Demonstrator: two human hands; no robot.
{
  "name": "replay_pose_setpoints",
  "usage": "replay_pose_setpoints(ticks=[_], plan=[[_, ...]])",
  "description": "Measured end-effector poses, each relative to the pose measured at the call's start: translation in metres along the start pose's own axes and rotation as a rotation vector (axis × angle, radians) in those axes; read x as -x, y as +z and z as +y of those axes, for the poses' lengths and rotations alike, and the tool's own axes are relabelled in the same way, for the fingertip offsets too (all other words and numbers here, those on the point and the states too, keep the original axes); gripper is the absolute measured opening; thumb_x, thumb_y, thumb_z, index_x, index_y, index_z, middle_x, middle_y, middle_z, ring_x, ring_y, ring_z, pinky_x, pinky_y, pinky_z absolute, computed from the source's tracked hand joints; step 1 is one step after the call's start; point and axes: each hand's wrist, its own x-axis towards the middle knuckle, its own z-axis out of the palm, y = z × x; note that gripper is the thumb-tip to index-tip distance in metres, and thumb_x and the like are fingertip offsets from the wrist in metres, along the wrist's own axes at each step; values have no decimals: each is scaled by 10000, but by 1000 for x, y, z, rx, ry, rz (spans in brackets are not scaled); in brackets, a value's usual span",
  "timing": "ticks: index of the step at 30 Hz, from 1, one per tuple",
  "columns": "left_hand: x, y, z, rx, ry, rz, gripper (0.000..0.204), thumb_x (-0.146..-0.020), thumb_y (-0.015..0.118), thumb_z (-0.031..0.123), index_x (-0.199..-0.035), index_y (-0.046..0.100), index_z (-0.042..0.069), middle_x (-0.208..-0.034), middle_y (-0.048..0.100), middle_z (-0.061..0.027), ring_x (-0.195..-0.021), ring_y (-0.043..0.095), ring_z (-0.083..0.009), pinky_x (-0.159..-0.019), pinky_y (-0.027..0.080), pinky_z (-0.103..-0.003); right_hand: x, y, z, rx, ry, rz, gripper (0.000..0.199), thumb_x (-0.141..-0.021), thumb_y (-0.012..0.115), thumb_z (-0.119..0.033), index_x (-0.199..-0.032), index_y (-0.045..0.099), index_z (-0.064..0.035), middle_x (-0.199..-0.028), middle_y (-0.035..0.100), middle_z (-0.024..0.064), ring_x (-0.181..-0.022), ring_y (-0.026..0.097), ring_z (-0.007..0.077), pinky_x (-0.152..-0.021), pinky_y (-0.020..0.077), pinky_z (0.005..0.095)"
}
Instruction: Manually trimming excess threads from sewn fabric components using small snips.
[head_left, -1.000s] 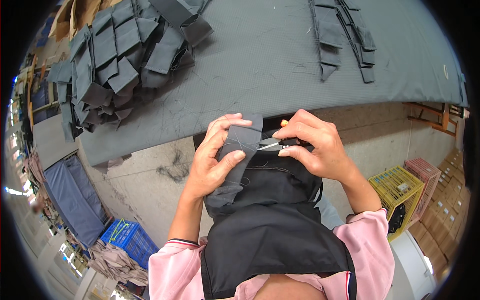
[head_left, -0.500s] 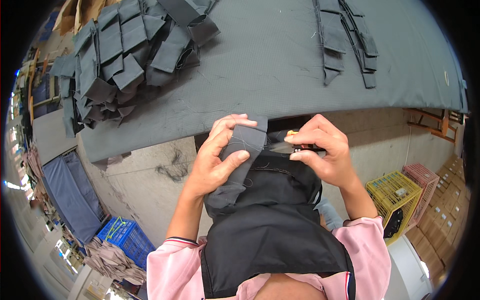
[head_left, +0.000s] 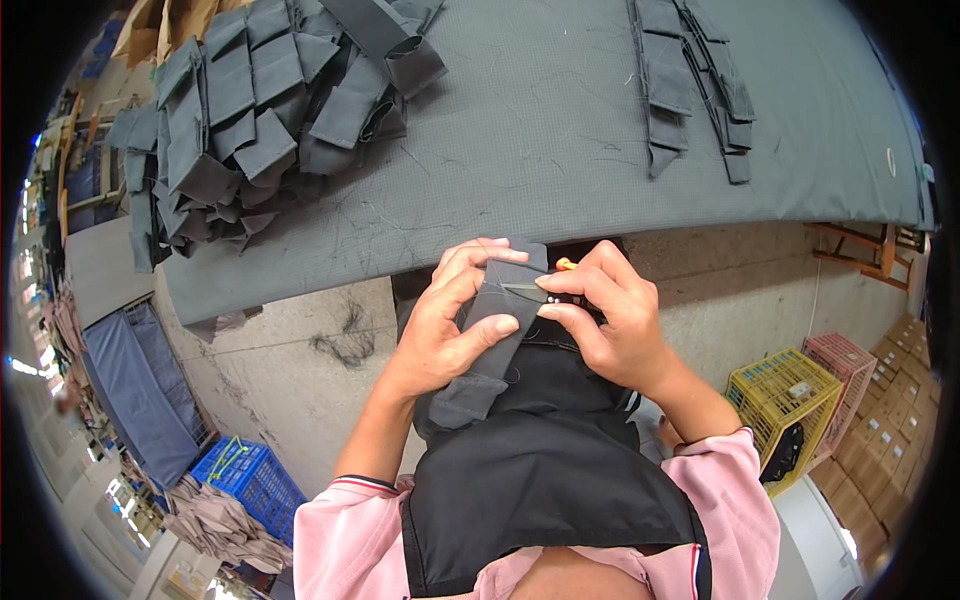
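Observation:
My left hand [head_left: 438, 335] grips a dark grey fabric strip [head_left: 478, 388], its thumb lying on the front and its fingers wrapped behind the upper part. Loose threads hang across the cloth. My right hand [head_left: 622, 318] pinches small thread snips [head_left: 522, 287] with an orange part on top; the handle is mostly covered by my fingers. The snips' slim metal blades lie over the strip, close to its upper right edge. Whether the blades meet cannot be made out. Both hands are just in front of the table's near edge, above my black apron [head_left: 550, 460].
On the grey table [head_left: 520, 130] lies a heap of folded grey strips [head_left: 240, 110] at left, with two rows of strips [head_left: 665, 85] farther right. Thread scraps litter the tabletop and floor. A blue crate [head_left: 248, 482], a yellow crate [head_left: 785, 400] and stacked cartons [head_left: 890, 430] stand around.
My right hand has moved left, bringing the snips from beside the strip to over it. My left hand and the strip have shifted slightly right.

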Motion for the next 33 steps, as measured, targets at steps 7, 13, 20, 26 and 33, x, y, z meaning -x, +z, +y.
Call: replay_pose_setpoints(ticks=[7, 13, 20, 26, 33], plan=[[0, 0, 0, -28, -13, 22, 341, -749, 722, 230, -938, 583, -17, -1200, 557, -123, -1192, 439, -318, -1012, 311, -424, 5, -8, 0, -28, 26, 117, 221, -680, 718, -2, -890, 657, -26, -733, 521, 64, -606, 509, 152, -500, 423, 275], [-4, 0, 3, -100, 25, -24, 473, -678, 783, 315, -959, 579, -6, -1216, 546, -119, -1206, 426, -323, -1014, 306, -433, -4, -5, -5, 0, 4, 10, 204, -699, 718, -28, -890, 648, -30, -752, 520, 65, -594, 526, 157, -499, 430, 278], [-6, 0, 6, -173, 22, 79, 552, -619, 820, 346, -966, 560, 6, -1231, 536, -117, -1236, 406, -345, -1010, 315, -446, 3, 4, 9, -429, 361, 103, 148, -762, 677, 4, -903, 632, 14, -848, 509, 36, -731, 538, 92, -669, 458, 235], [-8, 0, 1, -218, 32, 151, 401, -672, 791, 248, -880, 545, 10, -1227, 546, -130, -1240, 410, -352, -1001, 330, -447, -3, 4, 0, -601, 424, 98, 301, -763, 727, -55, -988, 529, -27, -794, 450, -27, -695, 469, 61, -624, 409, 205], [-8, -1, 1, -109, 32, 161, 376, -721, 753, 234, -960, 580, 1, -1243, 537, -129, -1261, 387, -345, -1026, 307, -443, -24, 9, 7, -377, 225, -15, 205, -820, 668, -70, -730, 488, -30, -677, 431, -4, -600, 392, 81, -536, 338, 238]])
